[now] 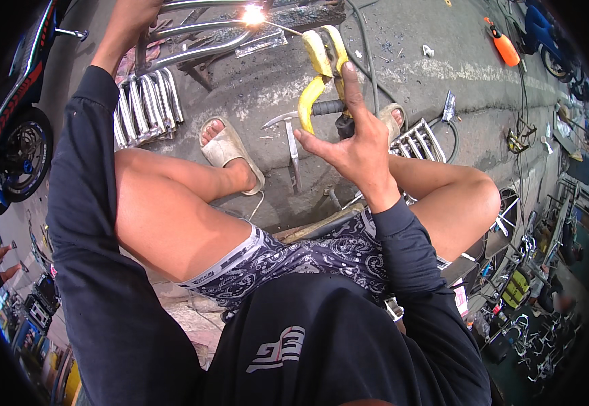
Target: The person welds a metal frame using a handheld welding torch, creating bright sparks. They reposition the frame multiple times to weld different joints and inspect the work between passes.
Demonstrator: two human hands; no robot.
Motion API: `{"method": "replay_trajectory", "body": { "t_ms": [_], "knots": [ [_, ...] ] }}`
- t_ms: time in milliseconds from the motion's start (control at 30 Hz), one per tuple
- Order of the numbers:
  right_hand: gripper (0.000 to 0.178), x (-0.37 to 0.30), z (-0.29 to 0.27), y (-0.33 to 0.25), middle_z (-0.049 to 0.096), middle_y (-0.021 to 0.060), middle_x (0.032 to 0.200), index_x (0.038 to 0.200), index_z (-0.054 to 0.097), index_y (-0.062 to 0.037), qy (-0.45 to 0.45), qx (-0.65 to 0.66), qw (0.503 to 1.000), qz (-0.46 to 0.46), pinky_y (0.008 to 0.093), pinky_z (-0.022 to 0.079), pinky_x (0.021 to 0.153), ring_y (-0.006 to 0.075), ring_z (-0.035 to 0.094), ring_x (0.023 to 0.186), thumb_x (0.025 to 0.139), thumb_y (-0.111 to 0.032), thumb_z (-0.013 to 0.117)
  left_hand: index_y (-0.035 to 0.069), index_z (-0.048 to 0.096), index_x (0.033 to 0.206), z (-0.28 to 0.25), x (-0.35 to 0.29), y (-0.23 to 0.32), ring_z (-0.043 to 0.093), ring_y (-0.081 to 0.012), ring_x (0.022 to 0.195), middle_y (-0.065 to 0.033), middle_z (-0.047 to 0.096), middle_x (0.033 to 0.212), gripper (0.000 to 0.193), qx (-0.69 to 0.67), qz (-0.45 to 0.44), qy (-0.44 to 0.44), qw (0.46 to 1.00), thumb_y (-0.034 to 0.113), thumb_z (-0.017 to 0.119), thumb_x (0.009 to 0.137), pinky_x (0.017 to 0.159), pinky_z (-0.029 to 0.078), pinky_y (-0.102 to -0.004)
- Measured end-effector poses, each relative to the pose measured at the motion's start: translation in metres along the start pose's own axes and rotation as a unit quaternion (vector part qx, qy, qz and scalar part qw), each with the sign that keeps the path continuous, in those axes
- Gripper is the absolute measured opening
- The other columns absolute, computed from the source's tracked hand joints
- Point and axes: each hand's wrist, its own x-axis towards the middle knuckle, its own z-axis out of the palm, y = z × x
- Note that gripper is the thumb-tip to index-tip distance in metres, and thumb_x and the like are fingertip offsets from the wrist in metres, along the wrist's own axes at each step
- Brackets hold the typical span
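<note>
My right hand [362, 139] is closed around a yellow welding electrode holder [316, 54]. From its jaws a thin electrode [284, 28] reaches to a shiny tubular metal frame [199, 49], where a bright arc [252, 15] glows. At the upper left edge my left hand [137, 12] grips the same frame; its fingers are partly cut off and hidden. Below the holder lies a hammer [294, 152] with a dark ribbed grip, on the ground between my feet.
Bundled bent metal tubes [149, 105] lie left of my feet, with more tubes [417, 145] by my right leg. Cables [369, 54] cross the concrete. An orange spray bottle [504, 46] stands far right. A motorcycle [20, 135] is at the left; metal parts [538, 338] litter the lower right.
</note>
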Motion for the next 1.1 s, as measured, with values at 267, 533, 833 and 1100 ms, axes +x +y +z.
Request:
{"method": "replay_trajectory", "body": {
  "t_ms": [267,533,833,1100],
  "knots": [
    [0.125,0.002,0.000,-0.001,0.069,0.0310,0.135,0.171,0.027,-0.0086,0.000,0.011,1.000,-0.003,0.0429,0.060,0.100,0.0386,0.074,0.119,0.072,-0.036,0.098,0.004,0.068,0.103,0.000,-0.011,0.014,0.060,-0.0160,0.076,-0.0095,0.072,0.095,0.033,-0.033,-0.030,0.007,0.999,0.036,0.068,0.106,0.070,0.054,-0.0336],
    [0.124,0.003,0.002,0.002,0.071,0.0299,0.131,0.170,0.029,-0.0083,0.032,0.016,0.999,-0.037,0.0406,0.062,0.092,0.0356,0.077,0.111,0.072,-0.036,0.099,0.003,0.068,0.103,-0.004,-0.021,0.012,0.058,-0.0150,0.074,-0.0090,0.071,0.093,0.034,-0.012,0.026,0.005,1.000,0.037,0.068,0.106,0.067,0.053,-0.0313],
    [0.123,0.000,0.001,0.002,0.070,0.0297,0.134,0.170,0.029,-0.0086,0.004,-0.006,1.000,-0.006,0.0428,0.060,0.100,0.0382,0.074,0.119,0.073,-0.036,0.099,0.003,0.070,0.099,-0.003,-0.002,-0.003,0.058,-0.0151,0.072,-0.0083,0.070,0.089,0.036,0.003,-0.008,0.002,1.000,0.039,0.069,0.106,0.066,0.053,-0.0318],
    [0.123,0.001,0.003,0.002,0.069,0.0302,0.136,0.171,0.028,-0.0097,-0.004,0.002,1.000,-0.001,0.0433,0.059,0.102,0.0391,0.072,0.122,0.073,-0.035,0.098,0.003,0.072,0.097,-0.003,-0.004,-0.006,0.059,-0.0151,0.070,-0.0079,0.070,0.085,0.035,-0.013,0.031,0.004,0.999,0.037,0.071,0.105,0.064,0.052,-0.0319]
  ]
}}
